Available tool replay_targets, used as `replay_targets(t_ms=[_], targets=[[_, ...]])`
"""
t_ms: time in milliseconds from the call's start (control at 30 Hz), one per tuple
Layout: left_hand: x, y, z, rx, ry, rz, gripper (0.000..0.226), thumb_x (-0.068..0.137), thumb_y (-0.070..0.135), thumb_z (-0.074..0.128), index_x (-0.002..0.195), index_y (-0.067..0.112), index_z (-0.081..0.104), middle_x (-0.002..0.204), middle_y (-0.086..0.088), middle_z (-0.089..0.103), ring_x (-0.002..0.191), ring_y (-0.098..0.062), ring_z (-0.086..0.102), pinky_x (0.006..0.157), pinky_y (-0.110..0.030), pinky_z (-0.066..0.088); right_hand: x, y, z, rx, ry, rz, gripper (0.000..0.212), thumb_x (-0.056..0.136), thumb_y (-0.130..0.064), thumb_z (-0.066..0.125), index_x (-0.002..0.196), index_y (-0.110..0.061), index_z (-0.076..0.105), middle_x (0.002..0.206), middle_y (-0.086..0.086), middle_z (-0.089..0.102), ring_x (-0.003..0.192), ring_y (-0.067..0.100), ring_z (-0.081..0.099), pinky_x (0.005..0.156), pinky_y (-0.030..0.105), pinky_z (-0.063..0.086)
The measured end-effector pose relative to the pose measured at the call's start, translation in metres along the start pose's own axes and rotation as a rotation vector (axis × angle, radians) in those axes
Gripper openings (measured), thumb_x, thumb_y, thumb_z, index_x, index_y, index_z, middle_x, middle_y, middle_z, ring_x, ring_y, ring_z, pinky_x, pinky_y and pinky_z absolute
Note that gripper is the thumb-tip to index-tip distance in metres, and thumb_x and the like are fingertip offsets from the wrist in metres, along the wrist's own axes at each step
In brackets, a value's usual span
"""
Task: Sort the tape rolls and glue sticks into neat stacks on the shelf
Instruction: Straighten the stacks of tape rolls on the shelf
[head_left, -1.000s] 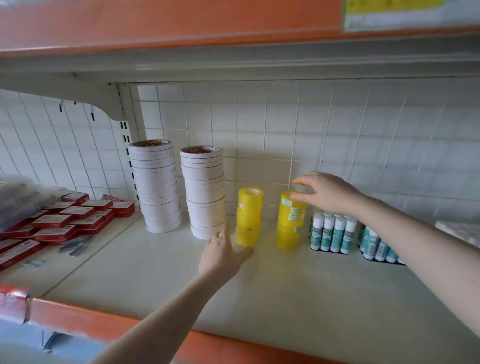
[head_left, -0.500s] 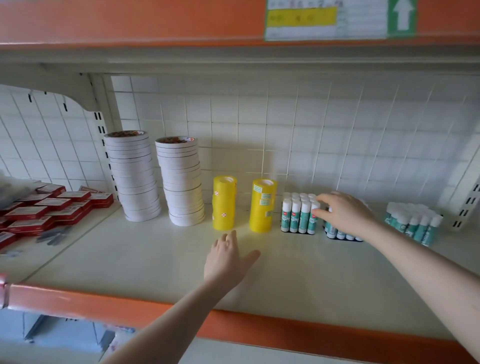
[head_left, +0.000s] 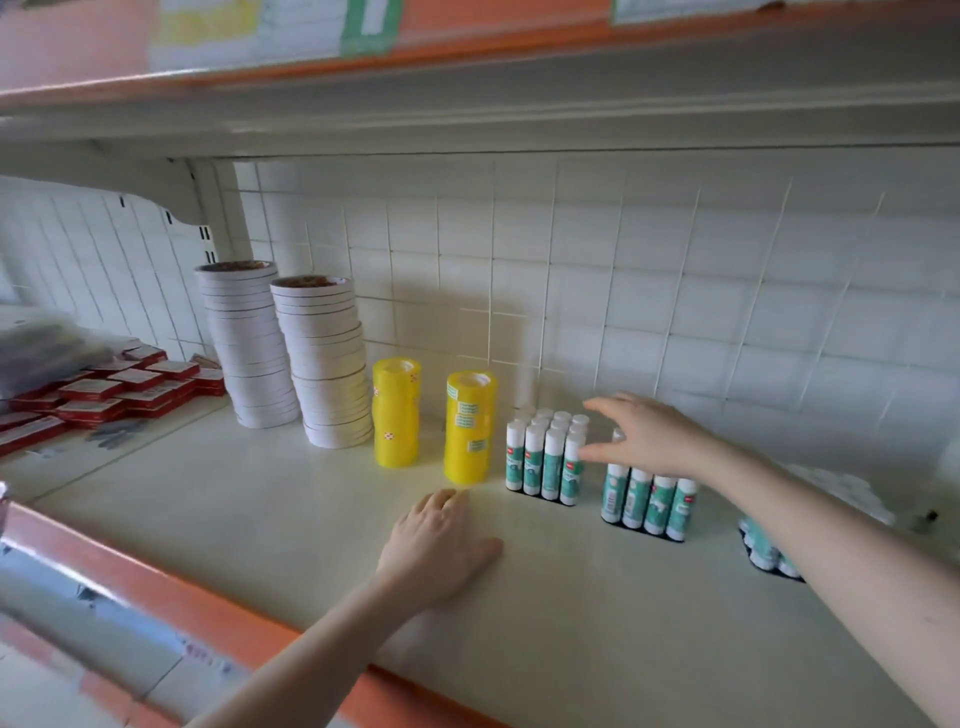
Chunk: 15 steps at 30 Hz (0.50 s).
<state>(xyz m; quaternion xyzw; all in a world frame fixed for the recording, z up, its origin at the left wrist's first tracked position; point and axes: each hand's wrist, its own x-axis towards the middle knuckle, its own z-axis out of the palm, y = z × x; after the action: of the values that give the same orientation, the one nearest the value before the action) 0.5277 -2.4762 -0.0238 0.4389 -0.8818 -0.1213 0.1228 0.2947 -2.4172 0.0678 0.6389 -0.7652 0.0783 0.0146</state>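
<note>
Since half a second ago, my right hand (head_left: 647, 435) has lifted off the second block of glue sticks (head_left: 647, 501) and now hovers with fingers spread wide between it and the first block of glue sticks (head_left: 545, 457), the thumb tip just beside the first block's nearest cap; it holds nothing. My left hand (head_left: 434, 545) has settled flat on the shelf (head_left: 260, 519), fingers relaxed, in front of the right yellow tape stack (head_left: 469, 423), not touching it as far as I can tell.

Step in hand, in my judgement: closing up or squaring the glue-stick blocks. Push low on the bodies rather than the caps, since the sticks stand upright and would likely topple; steady the block from the far side.

Each block stands on a dark base tray; the first shows rows of white-capped sticks, the second a front row of four. A third group (head_left: 763, 548) sits partly behind my forearm, contents unclear.

Two white tape stacks (head_left: 291, 353) and the left yellow tape stack (head_left: 396, 413) stand upright, close together.
</note>
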Motion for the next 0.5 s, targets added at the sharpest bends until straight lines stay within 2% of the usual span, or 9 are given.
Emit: replay_targets(t_ms=[133, 267, 400, 500], targets=[[0.001, 0.006, 0.004, 0.026, 0.027, -0.032, 0.072, 0.089, 0.06, 0.042, 0.144, 0.017, 0.027, 0.151, 0.001, 0.025, 0.139, -0.015, 0.021, 0.111, -0.026, 0.017, 0.017, -0.006, 0.007, 0.052, -0.06, -0.058, 0.073, 0.083, -0.052, 0.06, 0.144, -0.021, 0.032, 0.146, 0.0, 0.037, 0.132, 0.019, 0.037, 0.102, 0.029, 0.033], [0.002, 0.004, 0.008, 0.052, 0.067, -0.035, 0.071, 0.089, 0.061, 0.04, 0.144, 0.018, 0.028, 0.15, 0.004, 0.026, 0.138, -0.014, 0.021, 0.111, -0.026, 0.016, 0.028, -0.008, 0.017, 0.143, -0.124, -0.063, 0.066, 0.081, -0.044, 0.065, 0.136, -0.019, 0.039, 0.135, 0.002, 0.042, 0.122, 0.02, 0.042, 0.099, 0.034, 0.037], [0.002, 0.002, 0.013, 0.071, 0.108, -0.021, 0.07, 0.089, 0.062, 0.037, 0.144, 0.02, 0.027, 0.15, 0.005, 0.026, 0.138, -0.012, 0.021, 0.111, -0.025, 0.015, 0.032, -0.005, 0.022, 0.162, -0.113, -0.063, 0.056, 0.077, -0.039, 0.068, 0.124, -0.017, 0.046, 0.122, 0.003, 0.047, 0.111, 0.022, 0.047, 0.094, 0.037, 0.042], [0.002, 0.002, 0.014, 0.067, 0.117, -0.016, 0.07, 0.089, 0.062, 0.037, 0.143, 0.019, 0.029, 0.149, 0.005, 0.028, 0.138, -0.012, 0.022, 0.111, -0.025, 0.016, 0.029, -0.005, 0.022, 0.202, -0.086, -0.069, 0.058, 0.076, -0.033, 0.068, 0.127, -0.017, 0.046, 0.123, -0.001, 0.048, 0.109, 0.02, 0.049, 0.093, 0.037, 0.043]])
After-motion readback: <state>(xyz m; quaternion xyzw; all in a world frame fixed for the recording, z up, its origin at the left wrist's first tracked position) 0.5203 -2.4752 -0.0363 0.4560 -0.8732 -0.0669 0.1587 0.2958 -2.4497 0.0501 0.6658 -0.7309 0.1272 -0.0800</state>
